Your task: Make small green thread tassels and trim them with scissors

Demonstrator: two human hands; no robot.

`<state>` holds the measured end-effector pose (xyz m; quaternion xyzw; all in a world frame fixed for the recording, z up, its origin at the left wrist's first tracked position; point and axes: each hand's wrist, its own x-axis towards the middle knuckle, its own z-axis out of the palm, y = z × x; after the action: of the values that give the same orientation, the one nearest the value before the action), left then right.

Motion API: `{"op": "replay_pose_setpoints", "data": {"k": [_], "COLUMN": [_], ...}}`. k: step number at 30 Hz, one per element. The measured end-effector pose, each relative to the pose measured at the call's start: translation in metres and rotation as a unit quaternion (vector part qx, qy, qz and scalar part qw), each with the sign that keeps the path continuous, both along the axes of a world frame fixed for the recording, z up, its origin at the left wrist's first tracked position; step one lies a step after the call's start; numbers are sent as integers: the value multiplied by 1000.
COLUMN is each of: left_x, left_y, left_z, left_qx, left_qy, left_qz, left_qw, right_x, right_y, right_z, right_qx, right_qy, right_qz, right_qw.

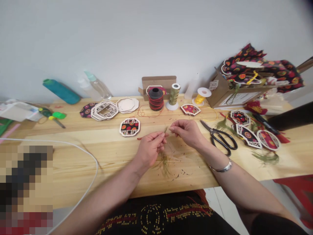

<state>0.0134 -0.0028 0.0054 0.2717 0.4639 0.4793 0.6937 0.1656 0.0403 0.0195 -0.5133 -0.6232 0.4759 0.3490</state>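
Observation:
Over the middle of the wooden table, my left hand (pixel 153 145) is closed in a pinch on a bundle of olive-green threads (pixel 164 164), a tassel whose loose strands hang below the fingers. Just to its right, my right hand (pixel 184 130) pinches at the upper end of the tassel; whatever thin thread lies between its fingertips is too small to make out. A square-cornered wooden pendant (pixel 129 127) with patterned cloth lies flat beyond my left hand. Black-handled scissors (pixel 220 137) rest beside my right wrist.
Behind the hands stand a red-and-black thread spool (pixel 156 99), an olive thread spool (pixel 174 96) and a yellow thread spool (pixel 201 97). Stacked wooden frames (pixel 104 110) lie at the back left. Finished-looking pendants (pixel 269 139) and a cardboard box (pixel 217 89) occupy the right. A white cable (pixel 96 163) curves across the left.

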Motion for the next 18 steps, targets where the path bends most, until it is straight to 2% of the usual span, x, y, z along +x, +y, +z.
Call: {"op": "replay_pose_setpoints", "data": {"k": [3,7,18], "left_x": [0,-1,-1], "left_y": [1,3,2], "left_z": [2,3,1], "left_qx": [1,-1,10], "left_qy": [-7,-22,-13], "left_qz": [19,37,9], "left_qw": [1000,999,1000], "right_x": [1,1,-1], "right_y": [1,0,-2], "right_z": [-3,-4,1], "right_qx": [-33,-81,-26], "right_qy": [26,71,19], "right_qz": [-7,30,35], "right_qw": [999,994,999]}}
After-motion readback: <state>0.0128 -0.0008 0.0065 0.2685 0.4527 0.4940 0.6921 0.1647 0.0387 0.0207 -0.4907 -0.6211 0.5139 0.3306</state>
